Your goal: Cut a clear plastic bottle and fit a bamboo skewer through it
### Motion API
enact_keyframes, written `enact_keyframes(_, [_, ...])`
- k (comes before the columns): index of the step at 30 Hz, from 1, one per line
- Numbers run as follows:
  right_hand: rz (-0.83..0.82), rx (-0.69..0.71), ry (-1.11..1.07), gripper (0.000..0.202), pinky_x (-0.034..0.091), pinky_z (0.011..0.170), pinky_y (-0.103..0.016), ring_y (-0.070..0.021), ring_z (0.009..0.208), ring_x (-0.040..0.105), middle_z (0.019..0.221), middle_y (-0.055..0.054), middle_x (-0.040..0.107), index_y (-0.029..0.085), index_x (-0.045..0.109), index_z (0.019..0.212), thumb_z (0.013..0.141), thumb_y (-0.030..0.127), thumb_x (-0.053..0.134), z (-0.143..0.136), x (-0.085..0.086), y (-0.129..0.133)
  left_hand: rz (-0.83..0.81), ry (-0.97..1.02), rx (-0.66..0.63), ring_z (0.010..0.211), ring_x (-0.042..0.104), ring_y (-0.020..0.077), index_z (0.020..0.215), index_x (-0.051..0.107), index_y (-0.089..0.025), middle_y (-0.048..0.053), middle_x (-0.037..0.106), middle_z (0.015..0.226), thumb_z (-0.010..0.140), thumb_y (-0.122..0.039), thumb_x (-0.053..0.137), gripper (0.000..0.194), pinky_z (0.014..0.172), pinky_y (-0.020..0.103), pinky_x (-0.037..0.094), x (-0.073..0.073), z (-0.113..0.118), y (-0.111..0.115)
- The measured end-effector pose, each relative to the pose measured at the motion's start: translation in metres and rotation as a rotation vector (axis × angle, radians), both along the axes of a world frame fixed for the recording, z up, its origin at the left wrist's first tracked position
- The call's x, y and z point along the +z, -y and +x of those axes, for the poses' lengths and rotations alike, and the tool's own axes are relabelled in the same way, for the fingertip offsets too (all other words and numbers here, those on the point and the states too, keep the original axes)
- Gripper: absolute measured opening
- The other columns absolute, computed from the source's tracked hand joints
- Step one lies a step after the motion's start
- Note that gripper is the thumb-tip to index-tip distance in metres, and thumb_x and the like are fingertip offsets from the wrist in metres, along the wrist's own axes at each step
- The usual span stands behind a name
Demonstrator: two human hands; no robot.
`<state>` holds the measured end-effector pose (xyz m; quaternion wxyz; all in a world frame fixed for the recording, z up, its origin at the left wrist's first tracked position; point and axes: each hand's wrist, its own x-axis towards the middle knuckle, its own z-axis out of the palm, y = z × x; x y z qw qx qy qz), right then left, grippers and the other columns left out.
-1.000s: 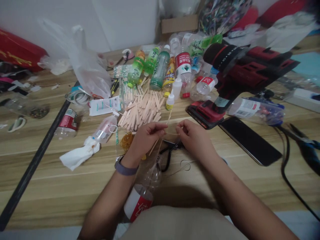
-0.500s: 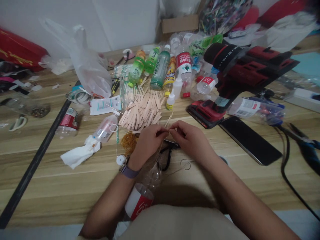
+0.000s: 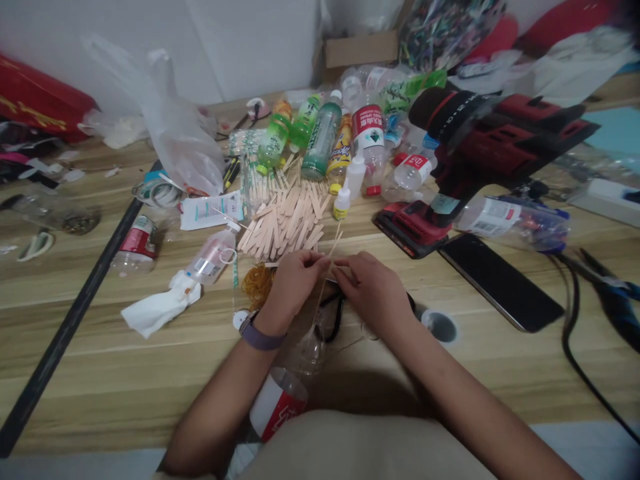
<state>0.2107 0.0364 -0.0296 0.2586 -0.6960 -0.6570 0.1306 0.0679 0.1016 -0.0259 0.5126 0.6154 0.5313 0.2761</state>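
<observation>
Two thin wooden sticks [image 3: 336, 241] rise between my hands, and their lower part runs down to the neck of a clear plastic bottle [image 3: 306, 352] with a red and white label. The bottle lies tilted against my body. My left hand [image 3: 300, 277], with a watch on its wrist, is closed in a pinch around the sticks. Close beside it, my right hand [image 3: 373, 283] has thumb and forefinger pressed together at the sticks; anything between them is too small to make out. Under my hands lie a black looped object [image 3: 336, 319] and rubber bands [image 3: 257, 283].
Ahead lies a heap of flat wooden sticks [image 3: 287, 223], with several drink bottles [image 3: 320, 143] behind. A red and black cordless drill [image 3: 465, 147] stands at right, near a phone [image 3: 500, 280] and pliers [image 3: 613, 293]. A black bar [image 3: 75, 320] crosses the left side.
My right hand has shifted slightly left and down, its fingers now further over the sticks. A round grey and white object beside my right forearm shows more. My left hand has barely moved.
</observation>
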Motion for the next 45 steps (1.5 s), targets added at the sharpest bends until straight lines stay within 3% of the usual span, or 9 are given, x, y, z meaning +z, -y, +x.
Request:
enact_keyframes(6, [-0.056, -0.093, 0.077, 0.016, 0.027, 0.057, -0.030, -0.0224, 0.075, 0.062, 0.087, -0.007, 0.068, 0.023, 0.077, 0.094, 0.098, 0.028, 0.063, -0.012, 0.004, -0.002, -0.101, 0.159, 0.045, 0.062, 0.056, 0.0149, 0.068, 0.072, -0.018, 0.000, 0.068, 0.064, 0.070, -0.046, 0.075, 0.028, 0.061, 0.027, 0.042, -0.005, 0.003, 0.001])
enact_keyframes(11, [-0.042, -0.120, 0.048, 0.017, 0.025, 0.056, -0.030, -0.0208, 0.071, 0.060, 0.085, -0.007, 0.068, 0.022, 0.077, 0.092, 0.096, 0.027, 0.062, -0.013, -0.001, -0.006, -0.141, 0.237, 0.077, 0.060, 0.054, 0.0129, 0.064, 0.070, -0.017, -0.001, 0.066, 0.062, 0.068, -0.042, 0.080, 0.027, 0.059, 0.025, 0.041, -0.006, 0.006, 0.001])
enact_keyframes(17, [0.050, -0.139, -0.118, 0.023, 0.031, 0.061, -0.030, -0.0205, 0.069, 0.056, 0.071, -0.005, 0.061, 0.019, 0.077, 0.086, 0.092, 0.026, 0.057, -0.015, -0.009, -0.011, -0.135, 0.277, 0.099, 0.054, 0.051, 0.0105, 0.067, 0.070, -0.016, -0.003, 0.062, 0.058, 0.071, -0.045, 0.080, 0.031, 0.055, 0.024, 0.039, -0.009, 0.007, 0.002])
enact_keyframes(23, [0.118, -0.131, -0.360, 0.024, 0.034, 0.060, -0.029, -0.0165, 0.060, 0.045, 0.060, 0.000, 0.049, 0.017, 0.077, 0.081, 0.084, 0.032, 0.058, -0.012, -0.014, -0.014, -0.086, 0.259, 0.091, 0.059, 0.054, 0.0120, 0.073, 0.072, -0.016, -0.002, 0.064, 0.061, 0.077, -0.034, 0.073, 0.019, 0.061, 0.025, 0.043, -0.007, 0.006, 0.001])
enact_keyframes(27, [0.104, -0.108, -0.530, 0.031, 0.031, 0.054, -0.027, -0.0135, 0.053, 0.036, 0.056, 0.004, 0.040, 0.016, 0.075, 0.080, 0.082, 0.040, 0.055, -0.007, -0.018, -0.015, 0.053, 0.192, 0.080, 0.073, 0.063, 0.0150, 0.084, 0.075, -0.017, 0.001, 0.072, 0.076, 0.081, -0.023, 0.067, 0.010, 0.071, 0.026, 0.048, -0.007, 0.006, 0.001])
enact_keyframes(32, [0.072, -0.092, -0.653, 0.034, 0.028, 0.051, -0.025, -0.0122, 0.052, 0.034, 0.054, 0.006, 0.034, 0.016, 0.072, 0.079, 0.081, 0.046, 0.057, -0.002, -0.019, -0.016, 0.134, 0.104, 0.017, 0.089, 0.069, 0.0174, 0.099, 0.074, -0.018, 0.005, 0.077, 0.096, 0.086, -0.017, 0.063, 0.018, 0.081, 0.029, 0.052, -0.005, 0.003, 0.001])
enact_keyframes(39, [0.090, -0.085, -0.669, 0.034, 0.030, 0.052, -0.025, -0.0128, 0.053, 0.036, 0.056, 0.005, 0.038, 0.016, 0.074, 0.083, 0.083, 0.045, 0.058, 0.000, -0.023, -0.016, 0.203, -0.026, -0.001, 0.082, 0.068, 0.0169, 0.098, 0.072, -0.019, 0.002, 0.074, 0.089, 0.082, -0.008, 0.064, 0.021, 0.078, 0.029, 0.053, 0.008, 0.003, 0.005])
enact_keyframes(42, [0.131, -0.070, -0.628, 0.032, 0.032, 0.053, -0.026, -0.0138, 0.054, 0.039, 0.056, 0.004, 0.039, 0.016, 0.075, 0.085, 0.084, 0.043, 0.058, 0.000, -0.025, -0.017, 0.161, 0.024, 0.030, 0.085, 0.069, 0.0172, 0.090, 0.071, -0.019, 0.003, 0.075, 0.091, 0.083, -0.009, 0.064, 0.014, 0.080, 0.029, 0.052, 0.004, 0.004, 0.005])
enact_keyframes(45, [0.196, -0.052, -0.544, 0.028, 0.035, 0.057, -0.027, -0.0153, 0.057, 0.042, 0.059, 0.003, 0.042, 0.018, 0.077, 0.087, 0.086, 0.038, 0.057, 0.001, -0.025, -0.017, 0.017, 0.161, 0.052, 0.075, 0.065, 0.0150, 0.084, 0.069, -0.018, 0.001, 0.072, 0.080, 0.083, -0.014, 0.066, 0.005, 0.072, 0.027, 0.049, -0.004, 0.006, 0.003])
